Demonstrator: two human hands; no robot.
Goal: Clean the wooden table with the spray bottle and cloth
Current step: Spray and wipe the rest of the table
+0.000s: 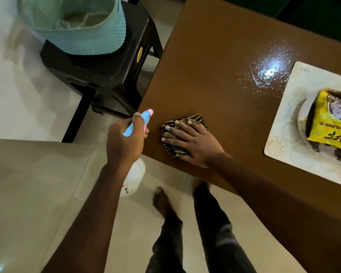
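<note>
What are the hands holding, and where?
The left hand grips the spray bottle around its neck. The right hand only presses flat on the cloth.

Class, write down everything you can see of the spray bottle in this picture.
The spray bottle has a light blue plastic trigger head with a pink nozzle tip and a whitish body bearing a small label. The left hand grips its neck, hiding the middle. It is held beside the wooden table, above the floor, nozzle toward the tabletop. Only that hand touches it.

Dim — glare on wet table (205, 56).
</note>
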